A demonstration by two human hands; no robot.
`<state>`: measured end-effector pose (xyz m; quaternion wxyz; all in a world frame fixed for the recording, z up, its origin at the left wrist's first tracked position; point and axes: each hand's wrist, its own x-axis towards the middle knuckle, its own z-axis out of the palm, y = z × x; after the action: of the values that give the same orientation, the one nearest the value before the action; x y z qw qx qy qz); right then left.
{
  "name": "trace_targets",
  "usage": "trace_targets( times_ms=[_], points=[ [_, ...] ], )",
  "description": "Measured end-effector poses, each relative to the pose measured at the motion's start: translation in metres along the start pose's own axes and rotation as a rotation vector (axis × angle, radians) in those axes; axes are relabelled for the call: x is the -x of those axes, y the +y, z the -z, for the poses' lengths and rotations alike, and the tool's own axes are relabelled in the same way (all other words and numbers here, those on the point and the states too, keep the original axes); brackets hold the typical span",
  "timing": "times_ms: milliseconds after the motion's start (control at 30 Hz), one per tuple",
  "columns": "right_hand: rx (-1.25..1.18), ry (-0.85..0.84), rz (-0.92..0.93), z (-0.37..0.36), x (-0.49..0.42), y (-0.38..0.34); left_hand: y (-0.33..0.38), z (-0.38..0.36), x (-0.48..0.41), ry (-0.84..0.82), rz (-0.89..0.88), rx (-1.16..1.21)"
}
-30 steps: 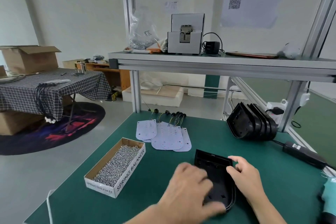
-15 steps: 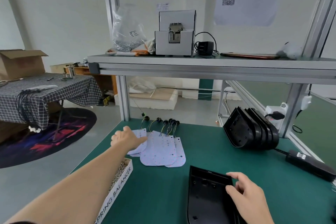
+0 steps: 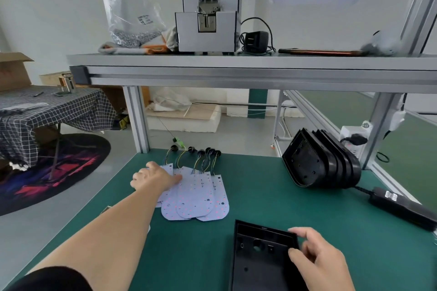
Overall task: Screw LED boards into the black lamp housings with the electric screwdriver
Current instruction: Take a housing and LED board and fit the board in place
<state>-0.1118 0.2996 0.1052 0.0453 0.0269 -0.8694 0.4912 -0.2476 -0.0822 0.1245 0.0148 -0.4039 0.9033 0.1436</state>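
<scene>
On the green bench mat (image 3: 260, 196), at the left, my left hand (image 3: 153, 178) reaches out, fingers stretched and laid flat on the nearest of the fanned white LED boards (image 3: 198, 194), not closed round it. To the right, an open black lamp housing (image 3: 257, 264) lies near me, its far corner rim gripped by my right hand (image 3: 324, 262), thumb inside. By my reckoning this is the fetching step: one board must be slid clear of its overlapping neighbours, wires trailing, and seated in the housing before any screw goes in. No electric screwdriver is in view.

Farther right stand a nested row of spare housings (image 3: 319, 165) and a black power adapter (image 3: 402, 208). Overhead, an aluminium shelf (image 3: 236, 64) carries a bag of screws (image 3: 134, 14) and a grey feeder box (image 3: 208, 28). Beyond the bench, at left, a check-clothed table (image 3: 54, 111) stands over a dark rug (image 3: 59, 172).
</scene>
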Motion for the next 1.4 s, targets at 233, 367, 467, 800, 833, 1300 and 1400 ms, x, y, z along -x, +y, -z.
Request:
trace_targets(
  times_ms=[233, 367, 467, 800, 833, 1300, 1400],
  points=[
    [-0.015, 0.000, 0.003, 0.000, 0.000, -0.001, -0.001, 0.008, -0.003, -0.033, 0.099, 0.159],
    [-0.009, -0.001, 0.020, 0.001, 0.000, 0.001, -0.001, 0.014, 0.008, -0.019, 0.067, 0.336],
    [-0.006, -0.001, 0.029, 0.001, -0.001, 0.002, -0.001, 0.022, 0.016, -0.040, 0.043, 0.487],
    [-0.032, 0.029, 0.060, 0.000, 0.000, 0.005, -0.029, 0.071, 0.083, -0.209, -0.272, 1.208],
    [-0.035, 0.032, 0.056, 0.000, 0.000, 0.004, -0.032, 0.076, 0.095, -0.228, -0.291, 1.265],
    [0.059, -0.158, -0.019, 0.015, 0.022, -0.010, -0.088, 0.130, 0.247, -0.134, -0.712, 1.532],
    [0.050, -0.190, -0.047, 0.022, 0.039, -0.007, -0.096, 0.146, 0.270, -0.071, -0.879, 1.443]
  ],
)
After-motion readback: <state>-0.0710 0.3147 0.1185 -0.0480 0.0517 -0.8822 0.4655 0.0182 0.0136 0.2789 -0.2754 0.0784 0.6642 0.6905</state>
